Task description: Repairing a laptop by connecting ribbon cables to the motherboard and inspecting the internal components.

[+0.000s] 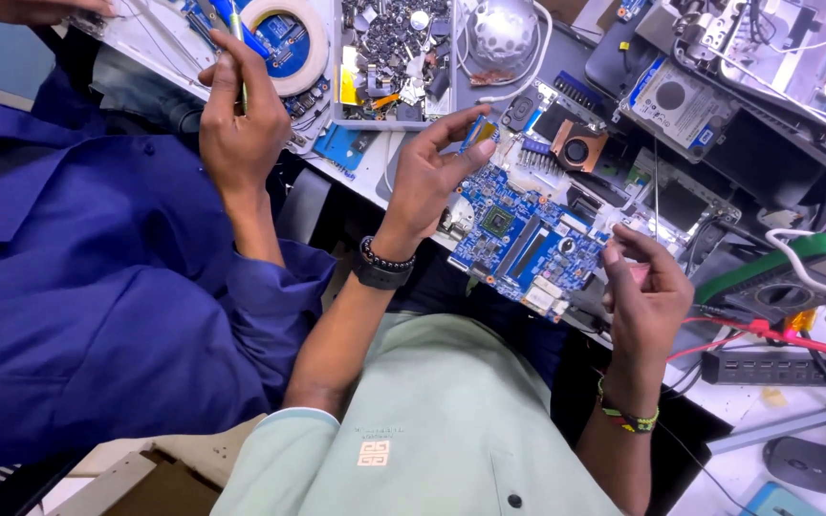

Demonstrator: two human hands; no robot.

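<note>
Blue rectangular laptop circuit board (526,239) with a copper fan at its far corner sits between my two hands, lifted just above the cluttered workbench (748,459). Its long axis runs from my left hand (432,177) slantwise toward my right hand (647,291). My left fingers curl round the upper left edge, thumb on top, pinching it. My right fingertips pinch the lower right corner. Both hands touch it; neither is nearer. Beside me, a co-worker's hand (236,124) in a blue sleeve grips a thin tool.
</note>
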